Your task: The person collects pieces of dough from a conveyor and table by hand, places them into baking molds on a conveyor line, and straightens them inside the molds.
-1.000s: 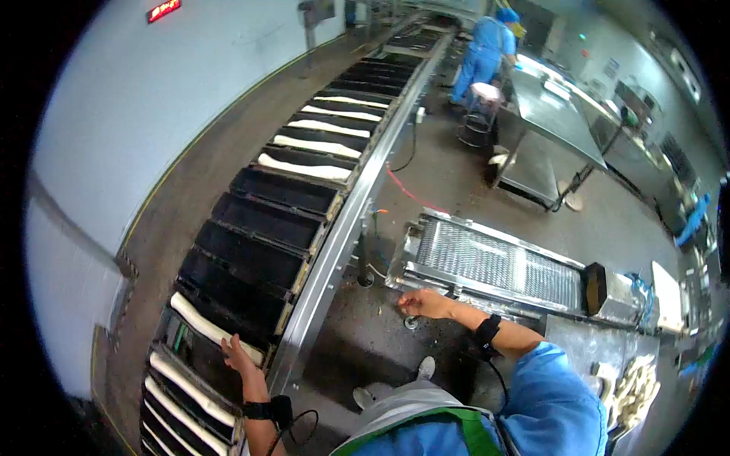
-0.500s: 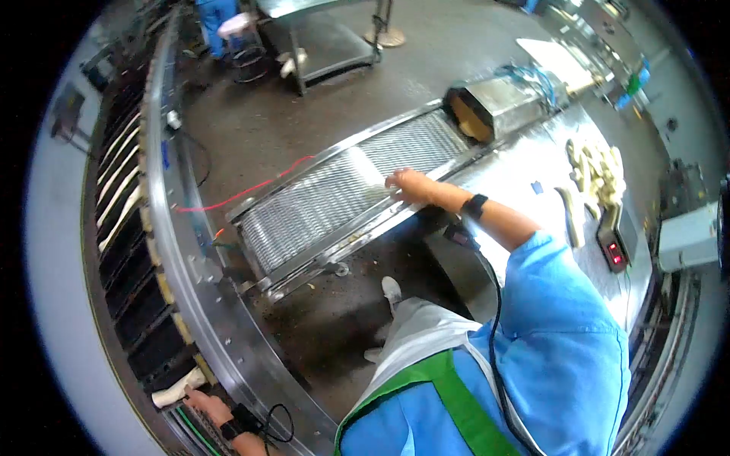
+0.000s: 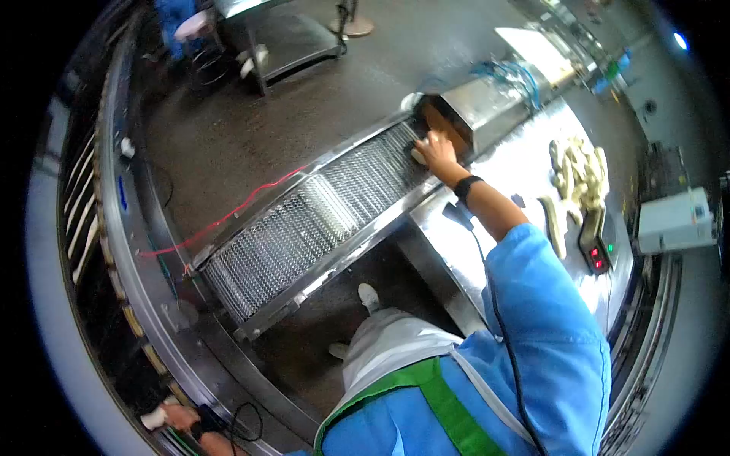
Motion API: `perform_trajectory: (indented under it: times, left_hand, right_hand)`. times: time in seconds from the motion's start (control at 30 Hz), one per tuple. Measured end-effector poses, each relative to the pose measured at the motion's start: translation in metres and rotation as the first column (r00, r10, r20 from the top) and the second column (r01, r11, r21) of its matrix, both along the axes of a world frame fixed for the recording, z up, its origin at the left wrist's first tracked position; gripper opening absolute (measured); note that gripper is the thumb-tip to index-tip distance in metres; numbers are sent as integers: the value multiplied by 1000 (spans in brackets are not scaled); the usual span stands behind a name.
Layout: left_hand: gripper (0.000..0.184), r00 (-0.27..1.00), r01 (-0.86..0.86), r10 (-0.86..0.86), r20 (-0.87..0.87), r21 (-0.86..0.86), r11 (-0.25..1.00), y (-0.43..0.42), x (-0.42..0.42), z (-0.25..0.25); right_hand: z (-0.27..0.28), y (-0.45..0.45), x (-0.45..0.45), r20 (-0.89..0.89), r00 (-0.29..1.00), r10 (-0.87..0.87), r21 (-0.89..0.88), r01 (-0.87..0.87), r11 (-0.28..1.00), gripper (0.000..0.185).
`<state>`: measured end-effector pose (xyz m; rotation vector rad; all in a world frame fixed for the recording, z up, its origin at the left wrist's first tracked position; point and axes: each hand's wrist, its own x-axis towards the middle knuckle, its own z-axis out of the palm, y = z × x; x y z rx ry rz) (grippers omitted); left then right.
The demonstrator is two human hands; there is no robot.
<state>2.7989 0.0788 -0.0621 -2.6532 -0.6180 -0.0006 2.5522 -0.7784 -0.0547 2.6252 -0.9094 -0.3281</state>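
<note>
At the lower left, my left hand (image 3: pixel 181 416) is closed round a pale, thick, elongated piece (image 3: pixel 154 418) at the slotted conveyor. My right hand (image 3: pixel 439 154) is over the upper end of the mesh belt (image 3: pixel 327 205), just before the mouth of a metal housing (image 3: pixel 490 102). Its fingers are curled on a small pale piece (image 3: pixel 418 156), whose kind I cannot make out. More long pale pieces (image 3: pixel 82 235) lie in the dark slots of the conveyor on the left.
To the right stands a steel table (image 3: pixel 494 194) with a heap of pale long pieces (image 3: pixel 582 178) and a device with red digits (image 3: pixel 595 258). A red cord (image 3: pixel 251 199) crosses beside the belt. Further off are a stool (image 3: pixel 196 26), another steel table (image 3: pixel 293 61) and a person in blue (image 3: pixel 173 23).
My right hand has moved up along the mesh belt to the housing's mouth, and a pale piece now shows under its fingers. My left hand remains at the slotted conveyor. The view has shifted.
</note>
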Motion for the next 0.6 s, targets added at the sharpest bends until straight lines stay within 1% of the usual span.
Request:
perform_trajectory:
  times: [0.03,0.07,0.1,0.13,0.17,0.2,0.23,0.27,0.3,0.33,0.37,0.4,0.43,0.5,0.53,0.57,0.6]
  left_hand:
    - [43,994,64,-59,-91,61,996,-14,-5,5]
    - [41,991,134,-135,9,16,991,-20,-5,6]
    - [40,981,164,-152,124,-93,982,-38,-4,13]
    - [38,967,183,-147,209,-166,969,-54,-6,21]
    - [37,960,159,-98,262,-222,962,-71,-13,34]
    - [35,950,113,-20,310,-284,952,-92,-18,48]
    - [34,938,23,105,331,-360,933,-117,-22,69]
    - [33,713,263,332,618,-675,690,-113,-19,64]
    - [34,727,129,332,602,-594,794,-112,-15,60]
    - [36,708,140,395,585,-665,734,-109,-13,51]
    - [36,814,18,333,476,-594,804,-108,-10,60]
    - [34,806,7,356,473,-609,793,-115,-14,62]
    - [31,792,0,383,476,-627,779,-116,-19,64]
    - [27,762,68,349,545,-604,794,-117,-22,54]
    - [26,760,76,355,545,-617,784,-115,-23,51]
    - [25,758,83,360,545,-627,775,-114,-26,49]
    - [25,738,69,353,575,-584,809,-116,-27,45]
  right_hand:
    - [14,3,12,-149,989,11,80,1,997,42]
    - [-3,-11,17,-30,993,-118,187,121,975,38]
    - [-20,-25,22,90,964,-251,295,215,931,34]
    - [16,0,22,-29,992,120,156,-114,981,37]
    - [32,5,26,76,990,120,249,-135,959,45]
    - [45,8,29,211,965,154,280,-211,937,48]
    - [38,-15,30,331,908,257,221,-339,914,50]
    - [86,21,52,295,953,71,387,-187,903,51]
    - [123,51,70,298,955,-4,407,-123,905,50]
    - [103,11,70,507,861,34,491,-321,809,46]
    - [155,71,91,537,821,-192,759,-372,534,42]
    - [187,109,97,574,789,-217,777,-442,449,38]
    - [206,129,107,631,762,-143,745,-545,384,37]
    - [243,184,128,710,668,-223,703,-658,271,38]
    - [258,212,139,720,663,-204,693,-672,262,38]
    - [270,238,150,771,601,-214,636,-743,207,39]
    - [277,265,162,809,541,-230,579,-801,153,41]
